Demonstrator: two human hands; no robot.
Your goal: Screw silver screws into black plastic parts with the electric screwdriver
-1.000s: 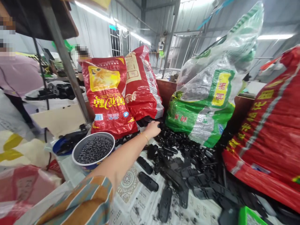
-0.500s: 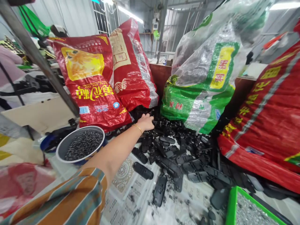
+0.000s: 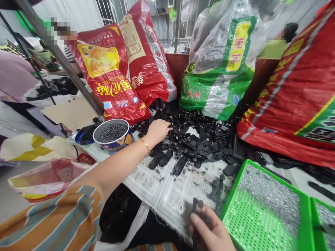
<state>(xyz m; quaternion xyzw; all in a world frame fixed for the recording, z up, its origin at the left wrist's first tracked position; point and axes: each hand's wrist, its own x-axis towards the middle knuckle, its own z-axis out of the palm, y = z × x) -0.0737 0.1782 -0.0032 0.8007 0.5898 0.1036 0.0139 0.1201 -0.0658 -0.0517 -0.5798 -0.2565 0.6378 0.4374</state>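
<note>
The right hand (image 3: 211,227) pinches a dark, knobbed, plastic-looking piece (image 3: 195,206) above the white-covered table's (image 3: 167,195) near edge, while the left, its grip hidden, best picks lightly among the loose black plastic-looking parts (image 3: 196,152) beneath it.

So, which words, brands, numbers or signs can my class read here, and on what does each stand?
"黄花粘" (apparently), upside down: left-hand red sack
"利洲" (probably): green-and-white sack
Too blurred or small: remaining sack print, including middle red sack and right-hand red sack; blue tub; tablecloth
</note>
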